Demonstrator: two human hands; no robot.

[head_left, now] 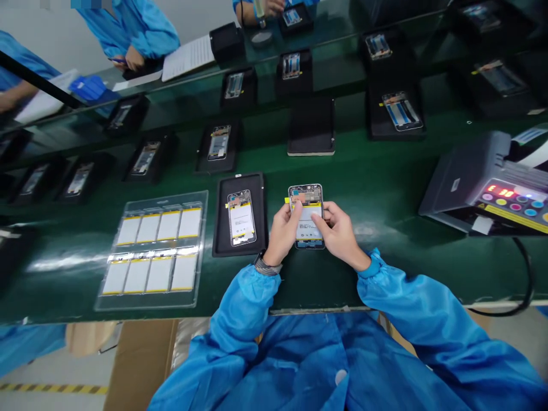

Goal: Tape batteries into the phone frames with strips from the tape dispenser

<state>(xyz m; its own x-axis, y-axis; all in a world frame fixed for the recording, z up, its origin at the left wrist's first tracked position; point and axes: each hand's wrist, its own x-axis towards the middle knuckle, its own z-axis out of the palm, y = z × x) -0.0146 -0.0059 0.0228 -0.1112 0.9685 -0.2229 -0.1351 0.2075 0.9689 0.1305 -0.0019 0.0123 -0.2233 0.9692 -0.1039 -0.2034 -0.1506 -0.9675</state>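
Note:
An opened smartphone (306, 197) with its inside facing up is between my two hands over the green bench. A white battery (309, 228) lies in its frame. My left hand (282, 231) grips the phone's left side, thumb resting near the battery's top edge. On the right side, my right hand (340, 231) grips it too, with its thumb on the battery. Just left of my hands, a black tray (218, 240) carries a second open phone (242, 220), also fitted with a white battery.
Farther left lies a clear plastic tray (101, 302) of several white batteries. A grey machine (454, 185) with a red display and a black cable stands at the right. Black trays with phones line the bench behind, one bare tray (311, 125) among them. Co-workers in blue (145, 28) sit opposite.

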